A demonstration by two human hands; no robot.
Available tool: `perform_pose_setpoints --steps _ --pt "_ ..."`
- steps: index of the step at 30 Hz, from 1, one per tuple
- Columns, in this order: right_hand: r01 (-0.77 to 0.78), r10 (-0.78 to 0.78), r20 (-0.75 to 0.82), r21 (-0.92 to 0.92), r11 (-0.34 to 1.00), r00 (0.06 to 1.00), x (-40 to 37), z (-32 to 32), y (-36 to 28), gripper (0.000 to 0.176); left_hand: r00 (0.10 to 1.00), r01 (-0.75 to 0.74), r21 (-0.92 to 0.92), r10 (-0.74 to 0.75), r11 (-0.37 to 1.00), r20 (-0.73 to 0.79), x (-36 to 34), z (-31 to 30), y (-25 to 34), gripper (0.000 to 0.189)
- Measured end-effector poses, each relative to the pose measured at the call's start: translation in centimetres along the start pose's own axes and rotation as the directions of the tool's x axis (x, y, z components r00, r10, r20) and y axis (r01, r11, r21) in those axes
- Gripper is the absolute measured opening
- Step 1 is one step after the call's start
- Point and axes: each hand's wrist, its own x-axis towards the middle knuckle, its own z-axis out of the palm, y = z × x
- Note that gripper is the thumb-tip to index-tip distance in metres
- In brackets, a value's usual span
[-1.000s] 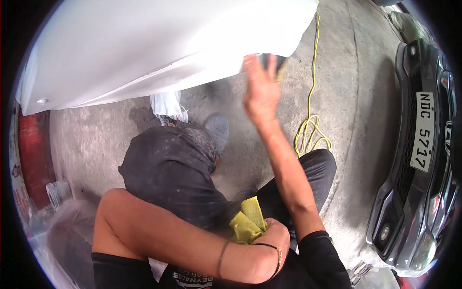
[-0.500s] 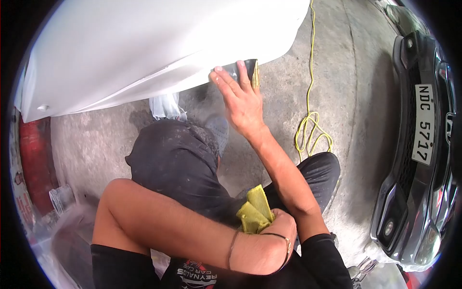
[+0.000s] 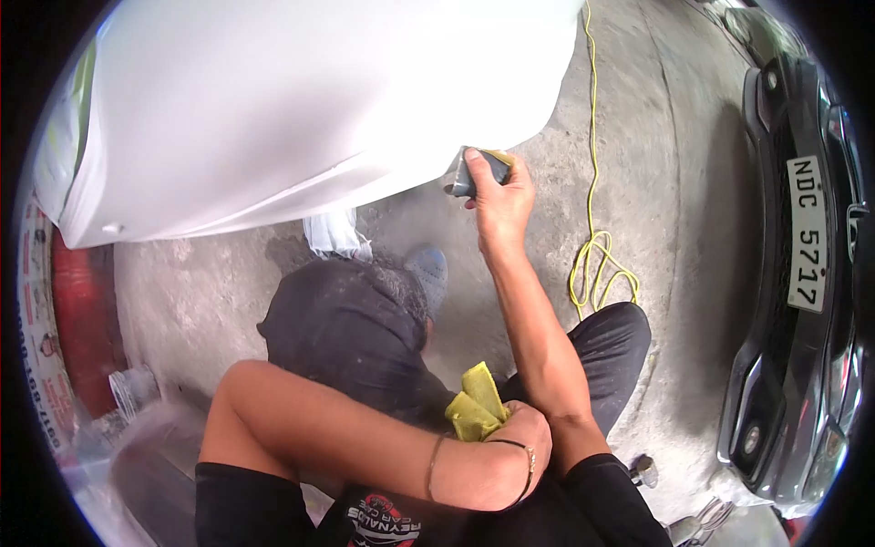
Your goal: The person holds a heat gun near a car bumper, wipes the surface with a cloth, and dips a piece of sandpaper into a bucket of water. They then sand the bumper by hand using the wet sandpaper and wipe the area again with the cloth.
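Observation:
My right hand is closed on a dark grey sanding pad with a yellowish edge, thumb on top. It is beside the lower edge of a large white car panel. My left hand, near my lap and partly hidden by its own wrist, grips a folded yellow cloth. The left forearm crosses in front of my body.
A dark car bumper with a number plate stands on the right. A yellow cord lies looped on the concrete floor. White sheeting hangs below the panel. A red object is at the far left.
My right hand has come away from the panel's surface, moving right and down, and now holds the pad between thumb and fingers instead of pressing it flat. My left hand still holds the cloth.

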Motion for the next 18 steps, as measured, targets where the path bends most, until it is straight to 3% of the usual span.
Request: perform_pose_setpoints --steps 4,7,11,14,15,18 --pt "0.260 -0.266 -0.070 -0.087 0.962 0.961 2.1 0.9 1.5 0.032 1.000 0.011 -0.056 -0.011 0.998 0.003 -0.1 1.0 -0.2 0.016" --pt "0.255 -0.256 -0.127 -0.030 0.967 0.958 2.5 0.8 0.8 0.027 0.994 0.061 0.000 -0.060 0.998 -0.094 -1.7 1.7 0.9 0.015" --pt "0.345 -0.357 -0.038 -0.179 0.922 0.934 1.4 1.6 1.7 0.024 0.998 0.013 -0.084 -0.018 0.996 -0.059 -1.4 1.7 0.5 0.015" --pt "0.225 -0.220 -0.161 0.010 0.974 0.962 2.7 0.9 0.3 0.027 0.996 0.049 -0.102 -0.057 0.994 -0.072 -1.3 2.0 0.7 0.019" --pt "0.344 -0.350 -0.168 -0.061 0.937 0.922 2.8 1.4 0.7 0.026 0.997 0.056 -0.101 -0.061 0.993 -0.044 -1.4 1.6 0.9 0.025" --pt "0.400 -0.410 0.015 -0.253 0.881 0.912 1.5 1.2 2.0 0.022 0.999 0.034 -0.101 -0.033 0.994 0.011 -1.2 1.1 0.9 0.031"
